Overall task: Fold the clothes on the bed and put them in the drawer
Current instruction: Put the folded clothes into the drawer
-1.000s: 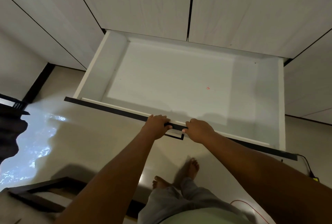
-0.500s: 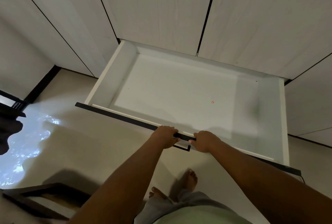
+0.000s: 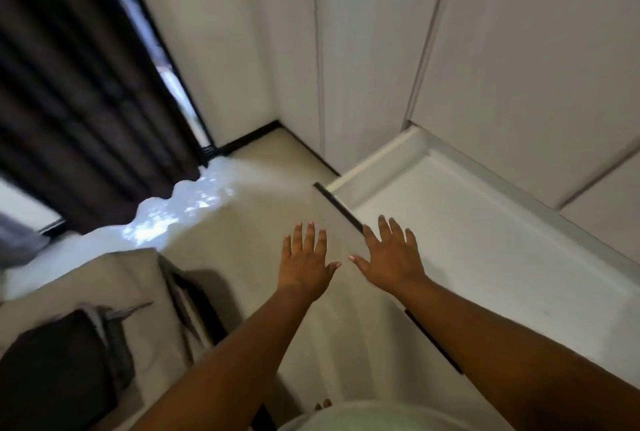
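Note:
The white drawer [image 3: 485, 243] stands pulled out of the wardrobe at the right, with nothing inside it. Its dark front edge [image 3: 337, 205] runs down past my hands. My left hand [image 3: 306, 262] hovers over the floor with fingers spread and straight, holding nothing. My right hand [image 3: 393, 256] is beside it, also spread flat, just above the drawer's front edge. At the lower left is the corner of the bed [image 3: 114, 278] with dark clothes [image 3: 59, 365] lying on its pale sheet.
White wardrobe doors [image 3: 519, 50] rise behind the drawer. A dark curtain [image 3: 69, 101] hangs at the left over a bright window. Pale floor [image 3: 249, 209] lies between bed and drawer. A dark bed frame [image 3: 194, 306] edges the mattress.
Both hands have let go of the drawer's front edge and opened flat. The view has swung left, so the bed and curtain have come into sight.

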### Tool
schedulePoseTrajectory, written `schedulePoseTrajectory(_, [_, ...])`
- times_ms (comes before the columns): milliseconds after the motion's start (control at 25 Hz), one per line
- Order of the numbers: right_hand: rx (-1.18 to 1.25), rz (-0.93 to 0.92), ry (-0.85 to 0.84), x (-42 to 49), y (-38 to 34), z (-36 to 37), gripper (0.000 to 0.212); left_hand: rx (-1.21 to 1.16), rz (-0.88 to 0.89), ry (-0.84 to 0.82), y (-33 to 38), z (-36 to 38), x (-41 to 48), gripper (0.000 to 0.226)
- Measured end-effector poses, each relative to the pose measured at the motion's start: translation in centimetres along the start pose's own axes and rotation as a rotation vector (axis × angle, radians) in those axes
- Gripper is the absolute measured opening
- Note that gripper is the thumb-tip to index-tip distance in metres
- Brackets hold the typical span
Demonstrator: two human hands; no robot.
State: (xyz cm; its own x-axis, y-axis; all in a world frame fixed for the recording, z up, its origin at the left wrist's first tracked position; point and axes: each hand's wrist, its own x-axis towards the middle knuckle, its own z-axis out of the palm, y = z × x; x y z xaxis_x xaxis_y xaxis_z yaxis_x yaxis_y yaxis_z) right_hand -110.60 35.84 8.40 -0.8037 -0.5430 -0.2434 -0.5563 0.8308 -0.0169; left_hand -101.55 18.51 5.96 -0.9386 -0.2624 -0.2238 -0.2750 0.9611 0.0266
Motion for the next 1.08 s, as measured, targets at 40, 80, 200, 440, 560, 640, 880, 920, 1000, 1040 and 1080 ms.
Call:
schedulePoseTrajectory(40, [-0.031, -0.1, 0.016, 1.4, -3.5, -0.8, 0.084, -0.009, -0.108, 0.018, -3.6, 0.0, -1.5, 0.082])
schedulePoseTrajectory(80, [-0.061, -0.183, 0.028, 2.5, -6.6, -1.4, 0.085, -0.026, -0.205, 0.024, -6.6, -0.1, -3.0, 0.082])
schedulePoseTrajectory(200, [-0.101, -0.423, 0.031, 4.6, -17.1, -2.6, 0.085, -0.085, -0.472, 0.038, -15.2, 0.1, -9.2, 0.083])
schedulePoseTrajectory(440, [-0.173, -0.962, -0.104, 1.8, -36.5, -1.4, 0.084, -0.254, -1.023, 0.077, -25.9, 4.4, -24.6, 0.085])
schedulePoseTrajectory(560, [-0.179, -1.17, -0.155, -0.5, -43.1, 0.5, 0.083, -0.367, -1.274, 0.037, -27.0, 6.9, -29.5, 0.088])
schedulePoseTrajectory(640, [-0.21, -1.284, -0.199, -1.2, -46.9, 2.0, 0.082, -0.438, -1.399, 0.014, -27.0, 8.3, -31.1, 0.089])
schedulePoseTrajectory(880, [-0.275, -1.351, -0.431, 1.0, -52.5, 5.2, 0.08, -0.717, -1.642, 0.086, -27.8, 10.2, -30.4, 0.089])
schedulePoseTrajectory(920, [-0.279, -1.336, -0.468, 1.8, -53.0, 5.7, 0.081, -0.78, -1.68, 0.127, -28.1, 10.4, -29.9, 0.089])
schedulePoseTrajectory(1000, [-0.279, -1.299, -0.53, 3.5, -54.3, 6.6, 0.081, -0.893, -1.753, 0.223, -29.0, 11.0, -28.7, 0.09])
schedulePoseTrajectory(1040, [-0.275, -1.279, -0.546, 4.3, -55.0, 6.9, 0.081, -0.934, -1.78, 0.268, -29.4, 11.2, -28.2, 0.09])
schedulePoseTrajectory(1080, [-0.268, -1.262, -0.552, 5.0, -55.6, 7.2, 0.081, -0.964, -1.797, 0.31, -29.8, 11.4, -27.7, 0.09])
